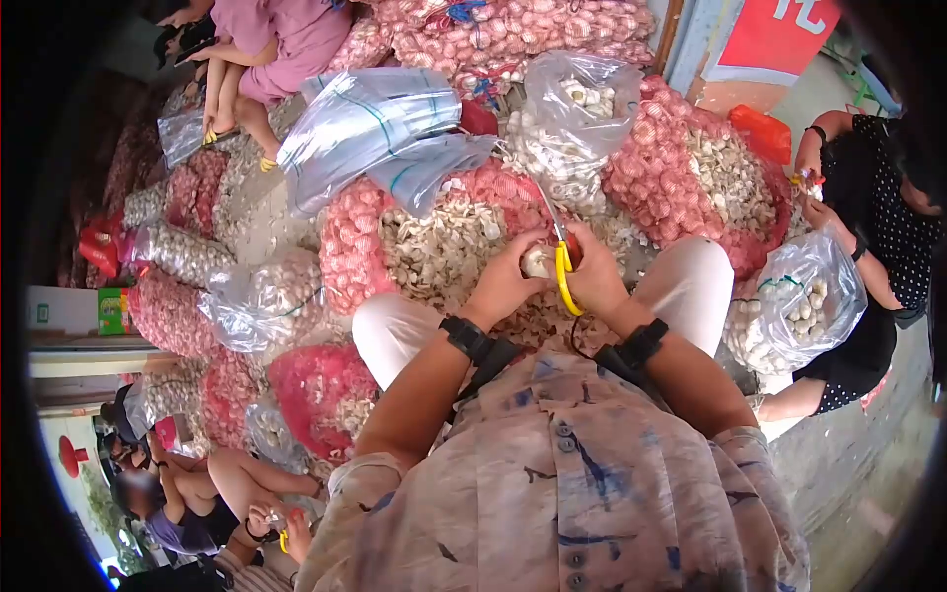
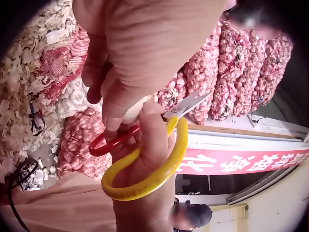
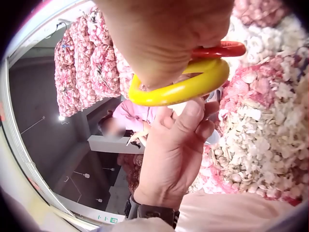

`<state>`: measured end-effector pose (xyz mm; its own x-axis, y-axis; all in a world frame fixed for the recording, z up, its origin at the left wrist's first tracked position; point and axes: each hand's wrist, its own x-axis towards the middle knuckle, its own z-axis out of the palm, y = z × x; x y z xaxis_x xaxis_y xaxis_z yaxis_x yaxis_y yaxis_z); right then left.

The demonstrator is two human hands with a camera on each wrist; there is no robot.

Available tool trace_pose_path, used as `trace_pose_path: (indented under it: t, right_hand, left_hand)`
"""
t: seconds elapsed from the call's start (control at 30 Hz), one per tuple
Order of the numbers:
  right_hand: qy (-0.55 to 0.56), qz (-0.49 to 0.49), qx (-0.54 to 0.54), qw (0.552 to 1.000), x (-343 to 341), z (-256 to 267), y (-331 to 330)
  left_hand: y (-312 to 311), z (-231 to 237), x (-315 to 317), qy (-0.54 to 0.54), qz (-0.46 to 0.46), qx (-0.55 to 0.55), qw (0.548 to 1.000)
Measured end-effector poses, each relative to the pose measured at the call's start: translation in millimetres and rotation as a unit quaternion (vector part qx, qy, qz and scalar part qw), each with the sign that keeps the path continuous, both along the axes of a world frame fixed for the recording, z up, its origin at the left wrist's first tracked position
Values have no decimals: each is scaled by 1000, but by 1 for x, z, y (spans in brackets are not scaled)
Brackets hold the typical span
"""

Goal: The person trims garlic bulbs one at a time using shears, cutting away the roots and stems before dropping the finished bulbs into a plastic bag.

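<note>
My left hand (image 1: 501,280) holds a whitish garlic bulb (image 1: 535,261) between thumb and fingers, over my lap. Close beside it, my right hand (image 1: 598,278) grips scissors (image 1: 563,276) with yellow and red handles, their blades pointing away from me. In the left wrist view the garlic bulb (image 2: 136,111) is mostly hidden by fingers, and the scissors' yellow handle (image 2: 126,194) loops round the right hand. Below the hands, an opened pink mesh sack (image 1: 357,247) is full of loose garlic and pale skins (image 1: 439,247).
Clear plastic bags of garlic (image 1: 572,118) stand ahead, with pink mesh sacks (image 1: 651,158) around. A plastic sheet (image 1: 370,123) lies ahead to the left. At right, a person in dotted black (image 1: 873,197) sits near another garlic bag (image 1: 799,296). More people sit at left.
</note>
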<state>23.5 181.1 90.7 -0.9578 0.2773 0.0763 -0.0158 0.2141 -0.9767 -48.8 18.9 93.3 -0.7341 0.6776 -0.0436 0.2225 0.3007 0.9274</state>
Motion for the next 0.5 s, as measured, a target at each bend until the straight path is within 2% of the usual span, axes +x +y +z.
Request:
trace_pose_path:
  t: [0.07,0.1,0.23,0.3,0.33,0.37,0.4,0.43,0.47,0.5]
  right_hand:
    - [8,-22,46,999,2,2,1]
    - [7,-22,47,999,3,0,3]
    - [-13,-13,27,999,3,-9,5]
    - [-17,-14,31,999,2,-19,5]
    - [2,-22,-30,999,-1,-31,6]
    - [21,-29,-91,995,-3,-42,7]
    - [21,-27,-91,995,-4,-41,7]
    - [22,-35,-140,989,-4,-40,5]
    - [23,-43,-187,981,-5,-39,5]
    - [41,-53,-144,987,-7,-40,5]
  left_hand:
    - [-2,-18,-1,-21,10,31,999]
    - [-1,-20,-1,-43,18,61,997]
    - [-4,-17,-4,-76,-5,57,995]
    - [-5,-10,-3,-139,-25,109,984]
    - [-6,-6,-2,-139,-25,109,984]
    - [-6,-2,-1,-218,-27,112,969]
    - [-9,1,1,-296,-28,114,948]
    - [-10,0,3,-296,-26,113,948]
    - [-9,-3,6,-333,-4,180,926]
    - [-8,-5,7,-368,17,247,896]
